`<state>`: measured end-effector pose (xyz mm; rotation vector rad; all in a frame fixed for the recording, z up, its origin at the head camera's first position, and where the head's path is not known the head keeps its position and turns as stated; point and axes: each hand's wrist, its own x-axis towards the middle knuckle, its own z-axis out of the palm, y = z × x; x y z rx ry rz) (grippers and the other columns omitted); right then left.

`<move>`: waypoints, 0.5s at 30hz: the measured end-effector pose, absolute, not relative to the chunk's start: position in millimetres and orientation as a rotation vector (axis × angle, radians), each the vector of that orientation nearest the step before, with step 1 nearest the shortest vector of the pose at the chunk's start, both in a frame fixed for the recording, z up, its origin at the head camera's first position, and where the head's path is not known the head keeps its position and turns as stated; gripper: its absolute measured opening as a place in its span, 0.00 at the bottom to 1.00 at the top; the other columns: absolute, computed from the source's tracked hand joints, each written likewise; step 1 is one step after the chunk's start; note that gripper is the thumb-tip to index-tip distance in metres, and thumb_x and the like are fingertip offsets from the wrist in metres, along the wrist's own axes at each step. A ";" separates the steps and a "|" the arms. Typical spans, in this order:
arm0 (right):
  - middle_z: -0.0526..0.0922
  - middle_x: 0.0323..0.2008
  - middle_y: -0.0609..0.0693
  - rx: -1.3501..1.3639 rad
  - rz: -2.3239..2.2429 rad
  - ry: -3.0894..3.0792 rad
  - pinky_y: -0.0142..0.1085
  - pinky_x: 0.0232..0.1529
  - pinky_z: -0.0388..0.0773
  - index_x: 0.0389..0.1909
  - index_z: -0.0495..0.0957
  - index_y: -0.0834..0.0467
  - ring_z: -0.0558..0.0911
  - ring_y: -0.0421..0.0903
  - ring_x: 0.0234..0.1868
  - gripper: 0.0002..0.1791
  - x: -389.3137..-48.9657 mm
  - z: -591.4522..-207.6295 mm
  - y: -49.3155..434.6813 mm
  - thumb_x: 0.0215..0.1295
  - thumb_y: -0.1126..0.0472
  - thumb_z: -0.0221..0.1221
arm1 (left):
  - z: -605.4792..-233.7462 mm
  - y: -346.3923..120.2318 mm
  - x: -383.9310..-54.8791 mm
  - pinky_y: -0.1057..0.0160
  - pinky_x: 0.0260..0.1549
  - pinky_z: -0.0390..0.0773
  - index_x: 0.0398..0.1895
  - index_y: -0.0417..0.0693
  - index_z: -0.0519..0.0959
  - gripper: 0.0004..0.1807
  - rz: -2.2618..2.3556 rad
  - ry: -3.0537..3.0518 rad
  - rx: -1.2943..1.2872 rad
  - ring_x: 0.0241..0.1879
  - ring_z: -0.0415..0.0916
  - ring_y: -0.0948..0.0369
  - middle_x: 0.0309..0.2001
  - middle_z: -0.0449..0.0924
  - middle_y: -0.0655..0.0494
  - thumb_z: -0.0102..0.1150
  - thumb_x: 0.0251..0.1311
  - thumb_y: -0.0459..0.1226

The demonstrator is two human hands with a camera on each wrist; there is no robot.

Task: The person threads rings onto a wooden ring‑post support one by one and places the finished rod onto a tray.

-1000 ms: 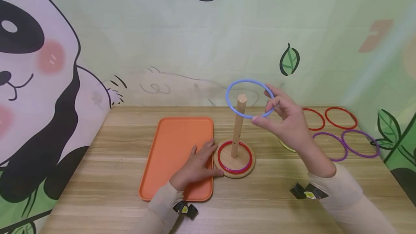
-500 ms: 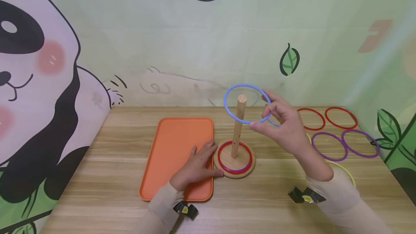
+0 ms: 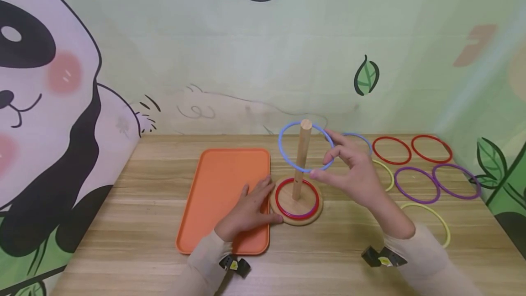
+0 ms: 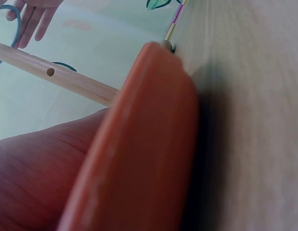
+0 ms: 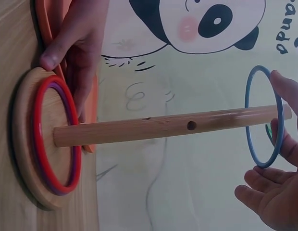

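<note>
My right hand (image 3: 349, 175) pinches a thin blue ring (image 3: 280, 144) between thumb and fingers. In the right wrist view that blue ring (image 5: 248, 139) encircles the upper part of a wooden peg (image 5: 163, 129), just below its top. The peg rises upright from a round wooden base (image 3: 297, 222). Around its foot lies a red ring (image 3: 276, 199) on top of a purple ring (image 3: 311, 211), mostly hidden. My left hand (image 3: 248, 209) lies over the orange tray (image 3: 218, 182), fingers extended; its thumb and fingertips touch the base's left edge.
On the table's right side lie another blue ring (image 3: 363, 138), two red rings (image 3: 373, 150) (image 3: 412, 144), two purple rings (image 3: 396, 184) (image 3: 478, 191) and two yellow rings (image 3: 393, 179) (image 3: 448, 231). A painted wall (image 3: 263, 58) stands behind the table.
My right hand has lowered and shifted slightly left; the blue ring has come down from over the peg's top to around its upper part. My left hand has stayed still.
</note>
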<state>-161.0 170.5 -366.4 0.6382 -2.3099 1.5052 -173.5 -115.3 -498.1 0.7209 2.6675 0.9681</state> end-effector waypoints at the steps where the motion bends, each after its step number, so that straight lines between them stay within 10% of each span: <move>1: 0.74 0.73 0.58 0.637 1.501 -2.318 0.64 0.72 0.63 0.26 0.79 0.54 0.68 0.63 0.76 0.17 -160.4 -368.3 170.6 0.50 0.67 0.81 | -498.0 -115.3 -173.3 0.40 0.79 0.28 0.84 0.45 0.59 0.54 0.967 2.668 0.722 0.84 0.42 0.52 0.85 0.47 0.51 0.73 0.62 0.57; 15: 0.75 0.73 0.59 0.646 1.491 -2.350 0.65 0.72 0.63 0.26 0.81 0.52 0.72 0.66 0.73 0.17 -157.0 -392.4 170.1 0.48 0.65 0.83 | -500.1 -115.7 -174.0 0.41 0.79 0.28 0.84 0.45 0.58 0.54 0.968 2.673 0.732 0.84 0.42 0.52 0.85 0.46 0.51 0.73 0.62 0.58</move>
